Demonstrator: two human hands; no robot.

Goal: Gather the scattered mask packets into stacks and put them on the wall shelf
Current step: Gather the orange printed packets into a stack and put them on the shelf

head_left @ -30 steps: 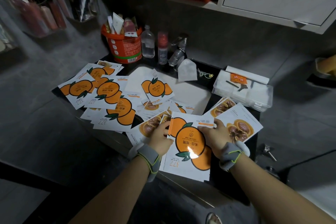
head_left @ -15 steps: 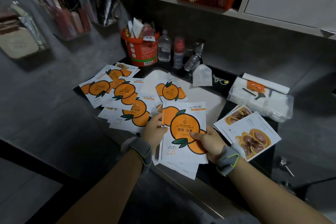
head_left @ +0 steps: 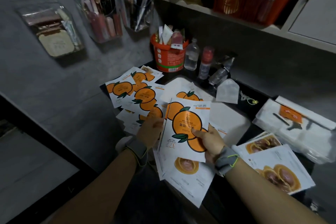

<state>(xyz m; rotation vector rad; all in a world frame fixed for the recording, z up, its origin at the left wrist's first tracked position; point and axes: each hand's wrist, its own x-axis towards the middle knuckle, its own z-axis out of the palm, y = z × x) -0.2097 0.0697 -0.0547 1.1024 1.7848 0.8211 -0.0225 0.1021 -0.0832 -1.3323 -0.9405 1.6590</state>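
Both hands hold a thin stack of orange-print mask packets (head_left: 187, 123) upright above the counter. My right hand (head_left: 209, 142) grips its lower right corner, thumb on the front. My left hand (head_left: 151, 131) closes on the stack's left edge. More orange-print packets (head_left: 134, 92) lie fanned out on the counter to the left. Brown-print packets (head_left: 276, 167) lie piled at the right, and another brown-print packet (head_left: 187, 174) lies below the held stack. The wall shelf (head_left: 214, 14) runs along the top, above the counter.
A red basket (head_left: 254, 0) and jars fill the shelf. A red tub (head_left: 169, 56), bottles (head_left: 190, 54) and a white pouch (head_left: 227, 91) stand at the counter's back. A clear box of white pads (head_left: 298, 129) is at the right. Clear wall holders (head_left: 105, 22) hang left.
The held stack has been lifted off the counter and raised toward me. My view has tilted up, bringing the shelf and wall holders into sight.
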